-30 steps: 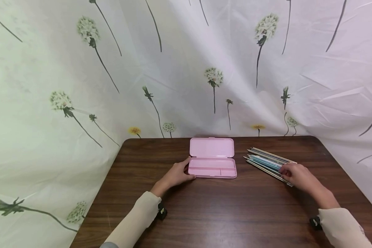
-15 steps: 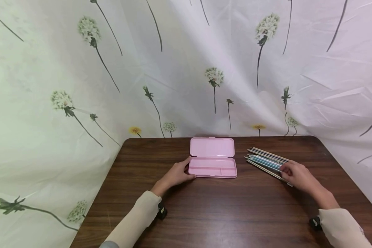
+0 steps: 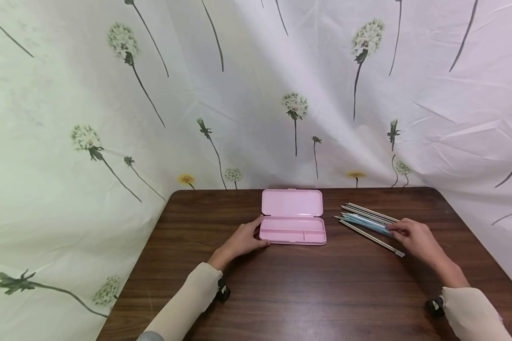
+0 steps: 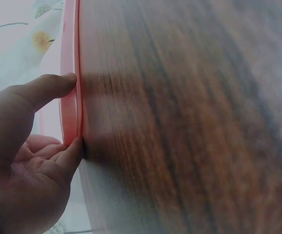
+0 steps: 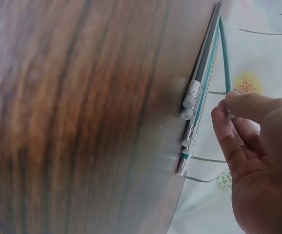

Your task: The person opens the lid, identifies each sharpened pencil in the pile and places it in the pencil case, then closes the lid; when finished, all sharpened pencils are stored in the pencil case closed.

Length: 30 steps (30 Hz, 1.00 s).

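Observation:
An opened pink pencil case [image 3: 292, 202] lies on the table, its lid folded back and its divided tray facing up. My left hand [image 3: 243, 239] grips the case's left end, thumb at the front corner and fingers at the back; the left wrist view shows the thumb and fingertips against the pink wall [image 4: 70, 114]. To the right, my right hand [image 3: 416, 240] pinches a teal pencil [image 5: 226, 61] near its rear end between thumb and fingers. That end is raised above several other pencils [image 3: 369, 237], which lie in a loose slanting bunch, points toward the case.
The dark brown wooden table [image 3: 307, 293] ends at the back against a hanging white cloth [image 3: 247, 94] printed with dandelions. A black wrist strap [image 3: 223, 290] is on the left arm and another on the right.
My right hand has raised the rear end of a teal pencil slightly off the bunch and shifted a little to the right. The left hand and the pencil case stay put.

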{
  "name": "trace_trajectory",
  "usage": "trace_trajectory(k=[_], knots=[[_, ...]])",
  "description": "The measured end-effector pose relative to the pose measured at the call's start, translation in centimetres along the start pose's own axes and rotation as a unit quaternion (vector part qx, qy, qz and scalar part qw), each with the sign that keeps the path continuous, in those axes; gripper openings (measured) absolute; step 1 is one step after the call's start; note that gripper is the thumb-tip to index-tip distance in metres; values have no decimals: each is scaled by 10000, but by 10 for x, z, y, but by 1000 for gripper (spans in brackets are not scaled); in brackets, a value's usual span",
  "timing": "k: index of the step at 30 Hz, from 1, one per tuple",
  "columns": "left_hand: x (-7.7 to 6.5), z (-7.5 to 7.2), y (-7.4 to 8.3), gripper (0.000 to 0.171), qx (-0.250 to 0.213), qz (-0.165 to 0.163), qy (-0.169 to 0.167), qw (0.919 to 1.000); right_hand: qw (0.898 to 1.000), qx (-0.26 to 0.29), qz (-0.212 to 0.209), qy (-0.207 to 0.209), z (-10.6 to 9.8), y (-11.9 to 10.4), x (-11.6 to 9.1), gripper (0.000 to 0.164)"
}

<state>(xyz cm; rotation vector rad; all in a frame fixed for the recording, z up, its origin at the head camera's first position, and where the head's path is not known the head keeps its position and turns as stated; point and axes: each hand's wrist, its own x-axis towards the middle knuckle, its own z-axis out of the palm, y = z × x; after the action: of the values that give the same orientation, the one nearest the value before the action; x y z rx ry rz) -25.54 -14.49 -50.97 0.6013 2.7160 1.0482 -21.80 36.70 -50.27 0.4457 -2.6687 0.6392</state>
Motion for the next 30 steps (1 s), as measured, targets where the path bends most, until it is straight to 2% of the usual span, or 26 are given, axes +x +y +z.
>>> trace_trajectory(k=[6, 12, 19, 25, 30], knots=[[0, 0, 1, 91, 35, -7, -6, 10000, 9990, 391, -76, 205, -4, -2, 2, 19], [0, 0, 0, 91, 25, -47, 4, 10000, 9954, 817, -123, 494, -6, -10, 13, 20], [0, 0, 2, 90, 17, -63, 29, 10000, 9930, 1108, -268, 292, -6, -30, 34, 21], [0, 0, 3, 90, 22, -89, 49, 9999, 9847, 1697, -343, 205, -2, -53, 55, 20], [-1, 0, 3, 90, 37, -111, 23, 9999, 9795, 1974, -374, 119, 6, -68, 70, 20]])
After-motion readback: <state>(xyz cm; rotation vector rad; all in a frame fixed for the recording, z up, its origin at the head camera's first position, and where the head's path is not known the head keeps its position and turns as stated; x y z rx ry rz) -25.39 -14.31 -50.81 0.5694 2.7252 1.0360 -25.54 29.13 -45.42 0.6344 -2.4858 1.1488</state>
